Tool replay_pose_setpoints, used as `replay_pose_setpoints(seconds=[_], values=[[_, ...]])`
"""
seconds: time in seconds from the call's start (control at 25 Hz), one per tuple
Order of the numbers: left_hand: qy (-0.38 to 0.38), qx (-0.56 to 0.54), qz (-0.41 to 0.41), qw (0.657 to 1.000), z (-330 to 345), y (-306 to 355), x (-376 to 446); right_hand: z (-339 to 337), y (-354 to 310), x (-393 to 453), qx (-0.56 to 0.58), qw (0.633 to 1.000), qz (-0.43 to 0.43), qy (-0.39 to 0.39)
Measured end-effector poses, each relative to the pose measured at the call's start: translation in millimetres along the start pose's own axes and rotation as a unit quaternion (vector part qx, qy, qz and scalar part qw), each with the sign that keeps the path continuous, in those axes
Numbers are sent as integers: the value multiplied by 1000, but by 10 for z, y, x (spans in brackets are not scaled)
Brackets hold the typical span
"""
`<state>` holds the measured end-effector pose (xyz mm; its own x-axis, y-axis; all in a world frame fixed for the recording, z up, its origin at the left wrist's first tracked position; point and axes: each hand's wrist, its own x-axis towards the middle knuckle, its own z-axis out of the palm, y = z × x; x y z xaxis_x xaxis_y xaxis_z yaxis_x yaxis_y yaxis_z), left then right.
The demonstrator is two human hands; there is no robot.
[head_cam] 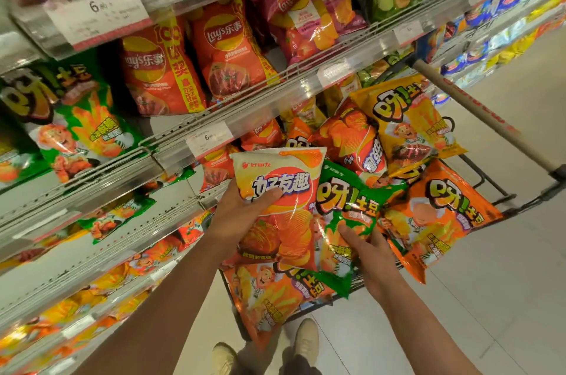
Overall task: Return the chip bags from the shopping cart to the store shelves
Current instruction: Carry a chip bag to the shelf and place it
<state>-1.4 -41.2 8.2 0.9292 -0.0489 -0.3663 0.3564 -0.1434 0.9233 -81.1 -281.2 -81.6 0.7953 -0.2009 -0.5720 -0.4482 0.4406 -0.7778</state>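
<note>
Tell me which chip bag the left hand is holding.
The cream-and-orange ridged-chip bag, gripped by the left hand above the cart; the right hand grips the green bag.

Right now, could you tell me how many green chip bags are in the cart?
1 that shows: the green bag lies in the cart, under the right hand, beside the bag in the left hand. Others may be buried.
</note>
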Motion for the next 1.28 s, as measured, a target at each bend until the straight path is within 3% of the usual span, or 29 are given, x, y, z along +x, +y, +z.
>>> replay_pose_setpoints(seconds=[0.24, 0.44, 0.96, 1.28], values=[[3, -19, 20, 1000, -254, -14, -184, -45, -231, -191, -26, 998, -51, -2], [19, -74, 35, 996, -788, -66, -500, 318, -281, -489, -60, 994, -89, -33], [140, -179, 43, 973, -3176, -1006, -1941, 2380, 780, -1540, -159, 971, -68, -167], [214, -214, 58, 951, -3806, -1018, -2207, 3458, 799, -1605, -265, 928, -98, -243]])
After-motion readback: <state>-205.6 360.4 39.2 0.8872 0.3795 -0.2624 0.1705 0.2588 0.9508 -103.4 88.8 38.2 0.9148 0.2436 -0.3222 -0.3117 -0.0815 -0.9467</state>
